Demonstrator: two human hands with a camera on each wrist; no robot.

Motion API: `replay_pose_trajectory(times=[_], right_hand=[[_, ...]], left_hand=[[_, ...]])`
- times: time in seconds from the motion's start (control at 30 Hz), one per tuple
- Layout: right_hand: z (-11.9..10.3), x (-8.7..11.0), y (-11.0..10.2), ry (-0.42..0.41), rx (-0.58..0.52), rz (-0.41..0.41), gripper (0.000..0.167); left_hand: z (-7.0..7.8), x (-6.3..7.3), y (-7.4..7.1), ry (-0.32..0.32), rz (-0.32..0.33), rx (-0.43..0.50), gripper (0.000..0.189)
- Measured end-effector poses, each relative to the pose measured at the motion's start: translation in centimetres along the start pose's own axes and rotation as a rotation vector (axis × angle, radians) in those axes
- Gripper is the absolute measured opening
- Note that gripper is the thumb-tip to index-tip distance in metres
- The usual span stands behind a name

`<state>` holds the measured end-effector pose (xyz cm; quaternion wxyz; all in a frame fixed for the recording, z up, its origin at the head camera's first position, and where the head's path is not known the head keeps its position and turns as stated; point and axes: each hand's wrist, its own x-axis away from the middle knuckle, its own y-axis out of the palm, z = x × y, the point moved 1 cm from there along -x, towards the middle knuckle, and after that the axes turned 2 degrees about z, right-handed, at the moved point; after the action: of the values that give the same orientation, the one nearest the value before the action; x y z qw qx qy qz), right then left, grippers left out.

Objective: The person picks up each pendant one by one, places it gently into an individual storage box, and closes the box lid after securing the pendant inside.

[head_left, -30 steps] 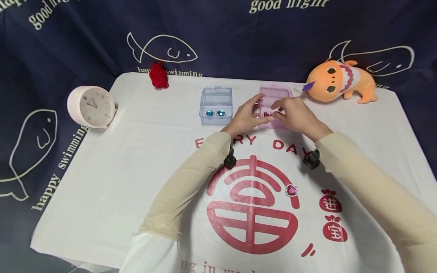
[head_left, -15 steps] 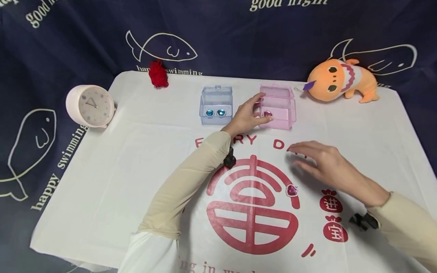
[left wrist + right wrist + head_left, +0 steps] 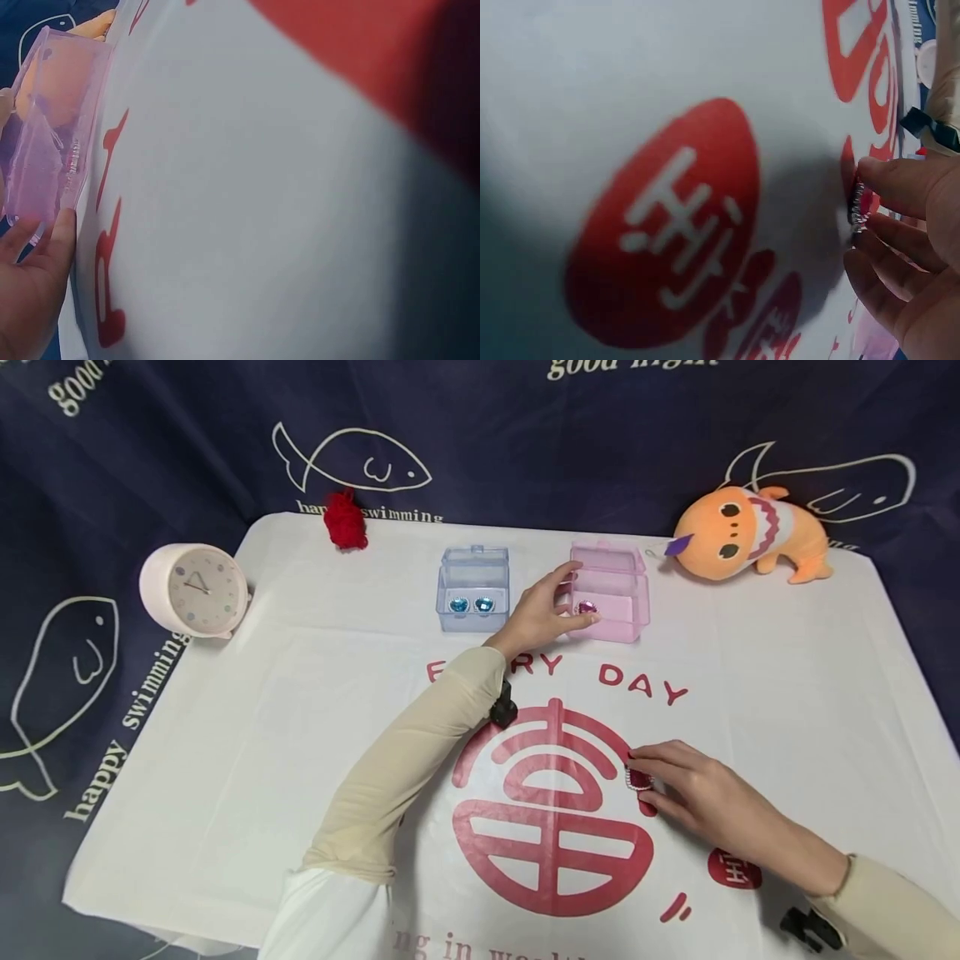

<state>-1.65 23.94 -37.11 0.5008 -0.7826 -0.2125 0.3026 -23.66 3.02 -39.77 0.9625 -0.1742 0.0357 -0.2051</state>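
In the head view, my left hand (image 3: 536, 614) holds the left side of a clear pink box (image 3: 624, 618) with its lid up, thumb at the front and fingers toward the lid. Inside lies one pink gem (image 3: 586, 607) with a beaded silver edge. The left wrist view shows fingertips right at the pink box (image 3: 56, 127). Lower right, my right hand (image 3: 705, 789) pinches a second pink gem (image 3: 639, 779), heart-shaped, on the printed cloth. In the right wrist view, thumb and fingers lie on either side of this pink gem (image 3: 865, 201).
A clear blue box (image 3: 472, 620), lid up, holds two blue gems (image 3: 472, 605) left of the pink one. Toward the back are a red yarn bundle (image 3: 346, 520) and an orange plush shark (image 3: 720, 535). A pale pink clock (image 3: 197, 591) stands at the left edge.
My right hand has left the pink box, moved down toward me, and taken hold of the pink gem on the cloth. My left hand has stayed at the pink box.
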Motion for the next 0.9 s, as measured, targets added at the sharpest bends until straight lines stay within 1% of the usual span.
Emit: replay_pose_trajectory(times=[0.03,0.1,0.13,0.27,0.5,0.7,0.8,0.87,0.9], right_hand=[[0.0,0.2,0.2,-0.007,-0.002,0.013,0.038],[0.0,0.5,0.5,-0.014,0.004,0.033,0.053],[-0.1,0.5,0.6,-0.016,0.008,0.042,0.057],[-0.3,0.7,0.9,-0.015,0.026,0.065,0.064],[-0.5,0.8,1.0,0.007,0.018,0.063,0.064],[-0.6,0.5,0.9,-0.005,0.037,0.06,0.066],[-0.5,0.1,0.3,-0.025,0.034,0.06,0.064],[-0.3,-0.6,-0.5,-0.033,0.035,0.056,0.056],[-0.2,-1.0,-0.9,-0.039,0.041,0.058,0.056]], left_hand=[[0.0,0.0,0.0,0.0,0.002,-0.001,0.084],[-0.1,0.0,-0.1,0.0,0.006,-0.001,0.084],[-0.1,0.0,-0.1,0.0,0.007,0.0,0.084],[-0.1,0.0,0.0,0.001,-0.002,0.014,0.084],[-0.2,0.0,0.0,-0.023,-0.003,0.01,0.084],[0.0,0.1,-0.1,-0.02,0.001,-0.006,0.084],[0.1,0.1,-0.1,-0.018,-0.002,-0.007,0.084],[0.1,0.1,-0.1,-0.014,-0.002,-0.01,0.084],[0.1,0.1,-0.1,-0.013,0.0,-0.01,0.084]])
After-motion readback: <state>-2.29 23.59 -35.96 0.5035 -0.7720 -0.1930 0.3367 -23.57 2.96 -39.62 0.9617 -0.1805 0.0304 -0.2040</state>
